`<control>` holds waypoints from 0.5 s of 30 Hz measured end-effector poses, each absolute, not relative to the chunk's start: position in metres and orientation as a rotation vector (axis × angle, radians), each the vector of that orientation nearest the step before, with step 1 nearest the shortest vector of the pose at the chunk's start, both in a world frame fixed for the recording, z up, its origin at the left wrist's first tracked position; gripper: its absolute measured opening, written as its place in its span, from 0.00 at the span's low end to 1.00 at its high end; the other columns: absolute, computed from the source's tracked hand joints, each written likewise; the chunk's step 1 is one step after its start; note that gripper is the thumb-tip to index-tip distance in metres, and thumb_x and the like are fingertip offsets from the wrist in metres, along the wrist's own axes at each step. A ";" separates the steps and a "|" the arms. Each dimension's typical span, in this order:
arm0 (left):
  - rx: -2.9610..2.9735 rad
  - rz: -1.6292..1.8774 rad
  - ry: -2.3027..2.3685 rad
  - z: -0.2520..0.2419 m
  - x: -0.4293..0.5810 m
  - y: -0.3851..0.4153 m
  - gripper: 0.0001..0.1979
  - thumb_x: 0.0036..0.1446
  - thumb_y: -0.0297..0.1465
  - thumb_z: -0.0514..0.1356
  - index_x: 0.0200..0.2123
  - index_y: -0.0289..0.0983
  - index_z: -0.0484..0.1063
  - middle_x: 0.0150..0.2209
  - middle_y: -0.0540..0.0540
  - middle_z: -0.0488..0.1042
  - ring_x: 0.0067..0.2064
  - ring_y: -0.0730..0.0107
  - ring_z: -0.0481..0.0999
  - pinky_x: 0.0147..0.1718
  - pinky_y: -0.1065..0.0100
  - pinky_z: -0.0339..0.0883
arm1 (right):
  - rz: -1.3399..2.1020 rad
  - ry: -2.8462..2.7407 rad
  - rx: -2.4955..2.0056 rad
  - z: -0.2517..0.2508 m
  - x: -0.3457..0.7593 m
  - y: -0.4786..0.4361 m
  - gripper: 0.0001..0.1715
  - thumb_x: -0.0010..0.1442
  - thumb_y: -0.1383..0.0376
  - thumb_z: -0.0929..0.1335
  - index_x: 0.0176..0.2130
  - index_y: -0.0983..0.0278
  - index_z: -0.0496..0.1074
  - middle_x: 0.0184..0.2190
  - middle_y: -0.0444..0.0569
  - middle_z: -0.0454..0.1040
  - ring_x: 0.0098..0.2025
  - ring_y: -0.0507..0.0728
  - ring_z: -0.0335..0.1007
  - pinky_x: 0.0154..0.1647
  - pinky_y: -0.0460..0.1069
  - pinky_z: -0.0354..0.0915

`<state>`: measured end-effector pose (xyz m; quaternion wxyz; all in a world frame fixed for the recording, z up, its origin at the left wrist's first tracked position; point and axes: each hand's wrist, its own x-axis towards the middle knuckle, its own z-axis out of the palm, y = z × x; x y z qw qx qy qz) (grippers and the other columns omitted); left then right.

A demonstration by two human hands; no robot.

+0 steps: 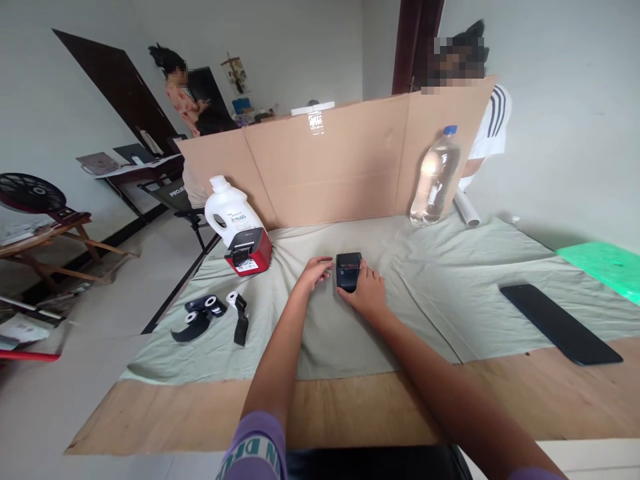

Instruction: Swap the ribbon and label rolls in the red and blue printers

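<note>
In the head view a small black box-shaped device [349,272] stands on the green cloth in front of me; its exact kind is unclear. My right hand [369,291] grips it from the right, with the thumb across its near lower edge. Just left of the device is my left hand [316,272], fingers stretched toward it and apart from it, holding nothing. To the left stands a red and black label printer [251,252]. Nearer on the cloth lie rolls of black tape, one partly unwound [240,323] and others bunched together [199,319].
A white jug [233,207] stands behind the red printer. At the back, a cardboard screen [325,173] rises, with a water bottle [436,177] before its right end. A long black slab [560,323] and a green sheet [603,270] lie right. Two people are beyond the screen.
</note>
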<state>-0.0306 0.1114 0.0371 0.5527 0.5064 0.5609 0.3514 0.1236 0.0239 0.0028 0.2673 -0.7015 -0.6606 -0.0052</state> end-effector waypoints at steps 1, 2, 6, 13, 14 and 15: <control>1.182 0.828 1.318 0.034 -0.029 0.114 0.17 0.57 0.27 0.63 0.50 0.30 0.72 0.30 0.47 0.75 0.19 0.83 0.64 0.16 0.77 0.49 | -0.015 -1.786 -1.890 0.003 0.124 0.024 0.61 0.54 0.42 0.69 0.69 0.77 0.50 0.56 0.70 0.70 0.55 0.73 0.64 0.54 0.60 0.56; 1.168 0.826 1.312 0.030 -0.027 0.115 0.16 0.57 0.26 0.63 0.49 0.30 0.73 0.29 0.48 0.74 0.19 0.83 0.64 0.16 0.77 0.48 | -0.014 -1.788 -1.890 0.003 0.123 0.024 0.61 0.54 0.42 0.69 0.69 0.77 0.50 0.56 0.70 0.70 0.55 0.73 0.64 0.54 0.60 0.56; 1.125 0.833 1.309 0.020 -0.025 0.115 0.12 0.57 0.26 0.63 0.45 0.30 0.75 0.28 0.49 0.73 0.20 0.83 0.64 0.16 0.77 0.49 | -0.007 -1.782 -1.895 0.003 0.123 0.023 0.61 0.54 0.42 0.69 0.69 0.78 0.50 0.56 0.70 0.70 0.55 0.73 0.63 0.54 0.60 0.57; 1.101 0.809 1.357 0.024 -0.025 0.115 0.08 0.54 0.28 0.67 0.37 0.31 0.76 0.26 0.48 0.73 0.19 0.84 0.63 0.15 0.78 0.46 | -0.001 -1.758 -1.876 0.000 0.122 0.023 0.61 0.54 0.42 0.69 0.70 0.76 0.49 0.57 0.69 0.69 0.55 0.73 0.63 0.55 0.60 0.56; 1.100 0.800 1.362 0.025 -0.025 0.115 0.07 0.54 0.28 0.67 0.36 0.31 0.76 0.25 0.48 0.73 0.19 0.84 0.63 0.15 0.78 0.45 | 0.003 -1.753 -1.873 0.001 0.122 0.023 0.60 0.54 0.43 0.69 0.70 0.76 0.49 0.57 0.69 0.69 0.55 0.73 0.63 0.55 0.60 0.56; 1.099 0.790 1.365 0.026 -0.025 0.116 0.06 0.54 0.28 0.67 0.34 0.31 0.75 0.25 0.49 0.73 0.19 0.84 0.62 0.15 0.78 0.45 | 0.009 -1.749 -1.872 0.001 0.122 0.023 0.60 0.54 0.43 0.69 0.70 0.76 0.49 0.58 0.68 0.69 0.55 0.73 0.63 0.55 0.60 0.56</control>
